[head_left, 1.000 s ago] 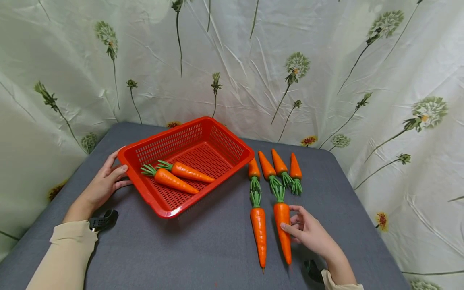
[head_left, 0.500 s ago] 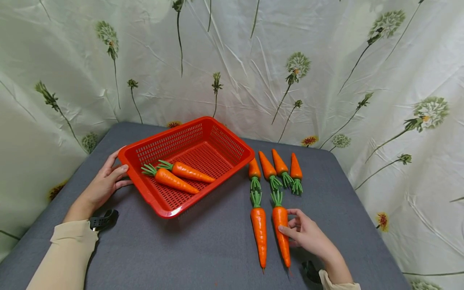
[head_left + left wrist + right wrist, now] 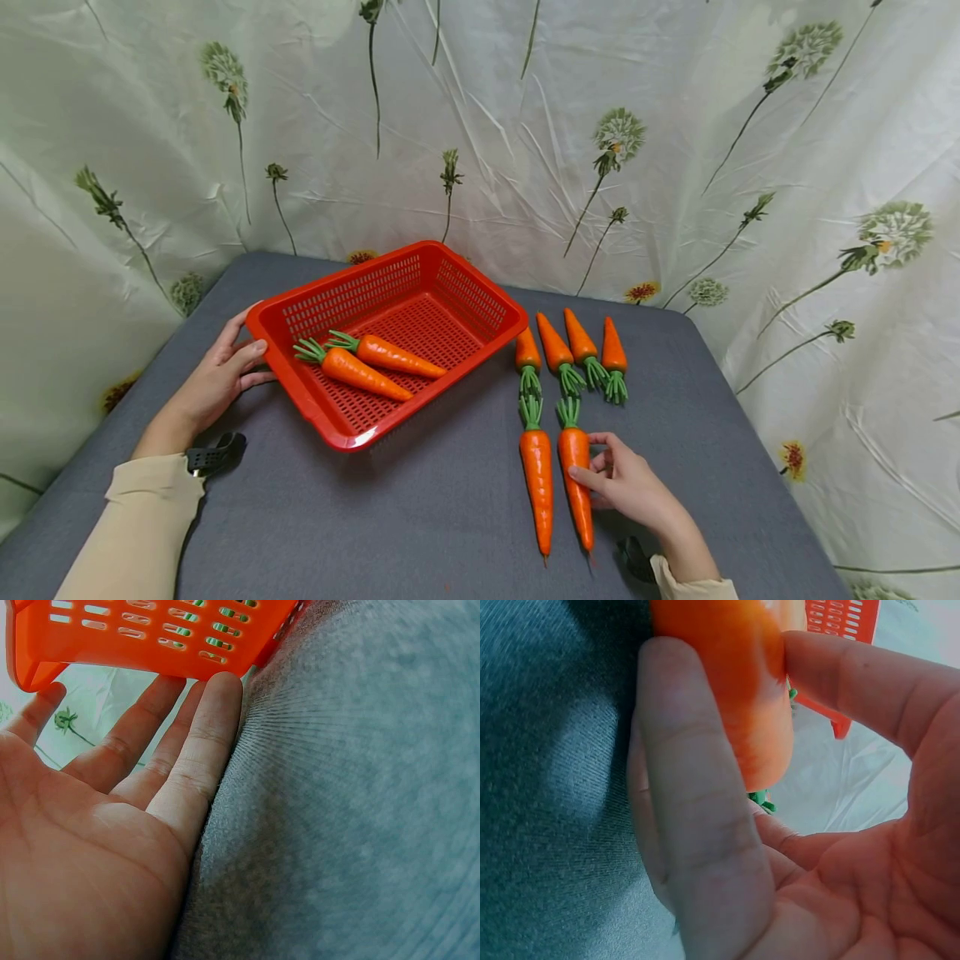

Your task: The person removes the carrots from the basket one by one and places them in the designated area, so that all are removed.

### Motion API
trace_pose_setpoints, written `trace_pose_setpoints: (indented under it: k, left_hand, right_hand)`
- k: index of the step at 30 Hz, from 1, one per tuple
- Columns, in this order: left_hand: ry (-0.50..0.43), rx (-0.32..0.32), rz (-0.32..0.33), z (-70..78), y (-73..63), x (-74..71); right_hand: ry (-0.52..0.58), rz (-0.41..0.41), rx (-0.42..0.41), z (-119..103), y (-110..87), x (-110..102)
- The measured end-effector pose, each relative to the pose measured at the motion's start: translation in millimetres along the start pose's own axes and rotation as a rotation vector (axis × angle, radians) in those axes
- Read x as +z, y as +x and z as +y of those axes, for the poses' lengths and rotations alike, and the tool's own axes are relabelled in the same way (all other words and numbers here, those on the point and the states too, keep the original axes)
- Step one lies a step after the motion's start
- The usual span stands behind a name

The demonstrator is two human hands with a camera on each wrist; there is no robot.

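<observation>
My left hand (image 3: 206, 387) is at the near left end of a red plastic basket (image 3: 442, 323), thumb at the rim. In the left wrist view its fingers (image 3: 191, 761) are extended, with fingertips against the bottom of the slotted wall. Two carrots with green tops, one in front (image 3: 363, 377) and one behind (image 3: 397, 357), lie inside the basket. My right hand (image 3: 637, 492) pinches another carrot (image 3: 576, 471) between thumb and fingers, its leafy top pointing away from me. Just left of it, nearly parallel, lies a loose carrot (image 3: 536, 479).
Beyond the held carrot, several carrots (image 3: 553, 346) lie in a row with their green tops towards me, the leftmost partly hidden by the basket rim. The grey table (image 3: 420, 517) ends at a flower-printed curtain (image 3: 495, 192).
My right hand has moved left and slightly towards me with its carrot, bringing it closer beside the loose one. My left hand and the basket have stayed put.
</observation>
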State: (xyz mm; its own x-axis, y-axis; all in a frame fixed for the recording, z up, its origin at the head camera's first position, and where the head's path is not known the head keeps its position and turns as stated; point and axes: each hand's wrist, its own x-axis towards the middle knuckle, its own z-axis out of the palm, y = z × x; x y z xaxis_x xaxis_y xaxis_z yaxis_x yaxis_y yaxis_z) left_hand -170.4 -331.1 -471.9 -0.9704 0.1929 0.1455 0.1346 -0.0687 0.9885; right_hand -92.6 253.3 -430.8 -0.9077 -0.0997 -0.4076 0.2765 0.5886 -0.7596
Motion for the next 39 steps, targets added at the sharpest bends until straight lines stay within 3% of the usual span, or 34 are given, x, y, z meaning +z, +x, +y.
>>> trace_pose_setpoints:
  k: [7, 39]
  left_hand:
    - [-0.011, 0.000, -0.004, -0.3, 0.3, 0.1]
    - [0.003, -0.021, 0.011, 0.9, -0.6, -0.1]
  right_hand:
    - [-0.042, 0.020, 0.012, -2.6, 3.2, 2.2]
    - [-0.056, -0.051, -0.021, -5.5, 1.5, -9.1]
